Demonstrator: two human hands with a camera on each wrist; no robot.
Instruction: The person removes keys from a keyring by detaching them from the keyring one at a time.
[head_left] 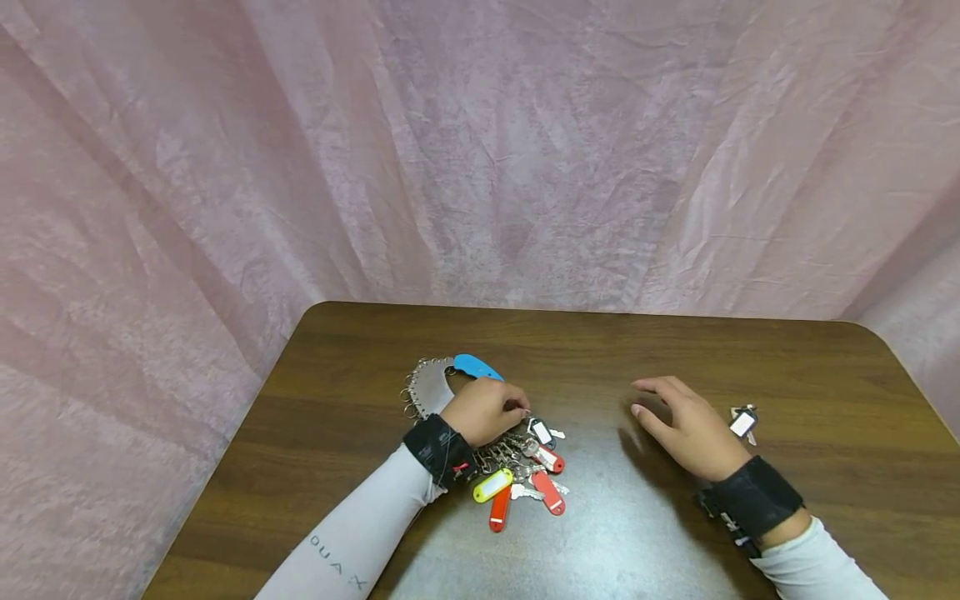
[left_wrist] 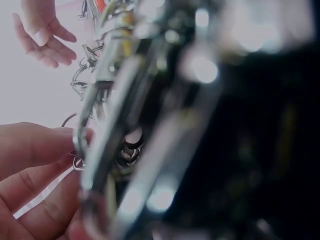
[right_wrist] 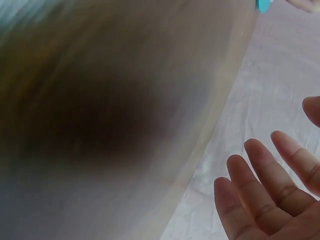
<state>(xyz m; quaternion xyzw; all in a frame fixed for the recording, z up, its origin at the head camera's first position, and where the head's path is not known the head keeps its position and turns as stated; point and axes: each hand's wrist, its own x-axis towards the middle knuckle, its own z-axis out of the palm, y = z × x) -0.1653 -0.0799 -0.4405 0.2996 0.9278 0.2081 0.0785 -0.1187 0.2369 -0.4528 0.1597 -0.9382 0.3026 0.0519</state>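
A crumpled pink velvet-like curtain (head_left: 525,150) is hanging behind a brown wood-grain table with rounded far corners (head_left: 337,400). On it, the left hand (head_left: 487,410) is pinching, between thumb and fingertips, what seems to be a small silver metal ring (left_wrist: 78,150); blurred metal close to the wrist camera is making the exact fitting hard to tell. The right hand (head_left: 693,429) is hovering well apart from it, palm down, fingers extended and slightly parted, thumb standing off.

Under and left of the left hand, a curved silver metal key holder (head_left: 431,388) with a bright blue handle (head_left: 476,365) is lying, bearing small rings along its outer edge. Just right of and nearer than that hand, silver keys (head_left: 527,492), a black-framed tag (head_left: 540,431), a yellow oval tag (head_left: 492,485) and red oval tags (head_left: 548,492) are bunching together. Just right of the right hand, a separate black-framed tag with a key (head_left: 742,423) is resting.

Bare wood is stretching between the hands, and the far edge is running beyond both.
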